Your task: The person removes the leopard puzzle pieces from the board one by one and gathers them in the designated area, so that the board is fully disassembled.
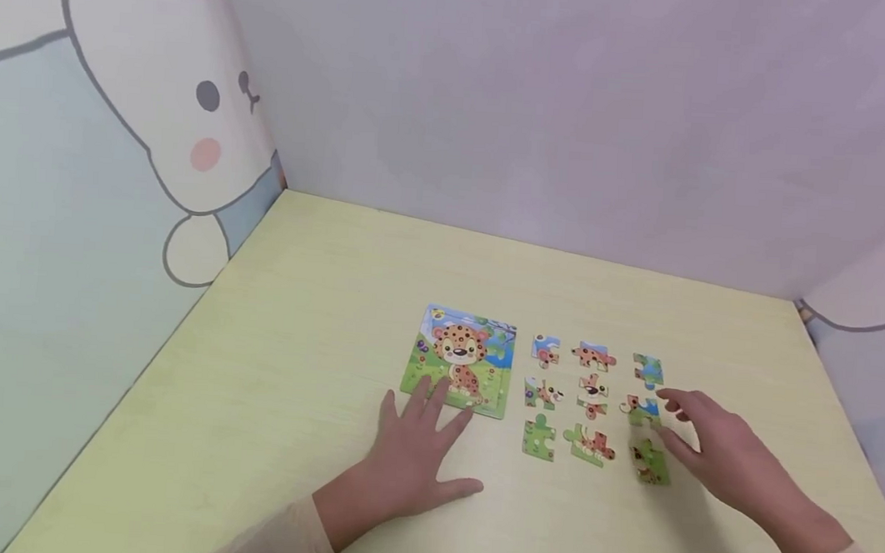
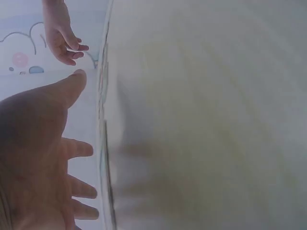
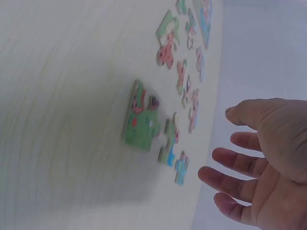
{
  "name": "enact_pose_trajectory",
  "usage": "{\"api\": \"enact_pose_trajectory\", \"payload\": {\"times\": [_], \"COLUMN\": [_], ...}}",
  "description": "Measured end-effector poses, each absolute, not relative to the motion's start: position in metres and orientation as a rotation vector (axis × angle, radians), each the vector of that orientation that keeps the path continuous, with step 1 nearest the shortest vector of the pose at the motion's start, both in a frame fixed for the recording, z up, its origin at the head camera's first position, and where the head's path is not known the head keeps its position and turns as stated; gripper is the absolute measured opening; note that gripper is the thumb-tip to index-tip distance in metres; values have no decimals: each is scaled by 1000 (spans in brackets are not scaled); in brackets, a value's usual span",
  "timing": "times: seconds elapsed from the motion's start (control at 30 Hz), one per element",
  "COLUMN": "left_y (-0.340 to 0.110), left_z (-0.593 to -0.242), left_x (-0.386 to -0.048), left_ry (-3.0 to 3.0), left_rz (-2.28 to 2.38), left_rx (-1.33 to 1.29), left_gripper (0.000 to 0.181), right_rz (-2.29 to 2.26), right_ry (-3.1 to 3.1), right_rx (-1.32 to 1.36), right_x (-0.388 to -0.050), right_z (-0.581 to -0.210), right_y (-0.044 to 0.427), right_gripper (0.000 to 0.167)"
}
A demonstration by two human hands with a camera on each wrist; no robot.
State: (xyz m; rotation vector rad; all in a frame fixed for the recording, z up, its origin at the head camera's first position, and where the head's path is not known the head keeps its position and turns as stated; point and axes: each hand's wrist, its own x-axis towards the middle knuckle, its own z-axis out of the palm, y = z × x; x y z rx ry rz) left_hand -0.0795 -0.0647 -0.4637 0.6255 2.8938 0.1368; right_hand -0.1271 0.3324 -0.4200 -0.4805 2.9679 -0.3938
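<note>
A square leopard puzzle board (image 1: 459, 357) lies on the table, its picture facing up. My left hand (image 1: 406, 458) is spread with straight fingers at the board's lower edge; whether it touches the board is hard to tell. To the board's right, several loose jigsaw pieces lie apart in rows, among them a green corner piece (image 3: 141, 122) and a blue-green piece (image 1: 648, 369). My right hand (image 1: 729, 454) hovers over the right column with fingers loosely bent. Nothing shows between its thumb and fingers in the right wrist view.
The pale yellow table (image 1: 282, 326) meets a plain lilac wall (image 1: 541, 123) at the back. A side wall (image 1: 77, 232) with a cartoon print stands on the left, and another printed wall (image 1: 872, 399) on the right.
</note>
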Motion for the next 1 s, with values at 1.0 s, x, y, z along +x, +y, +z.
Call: {"api": "enact_pose_trajectory", "payload": {"times": [1.0], "left_y": [-70], "left_z": [-438], "left_x": [-115], "left_ry": [3161], "left_rz": [502], "left_rx": [373], "left_gripper": [80], "right_rz": [-415], "right_ry": [3069], "right_rx": [-327], "right_x": [-112], "right_z": [-423], "right_y": [191], "right_gripper": [86]}}
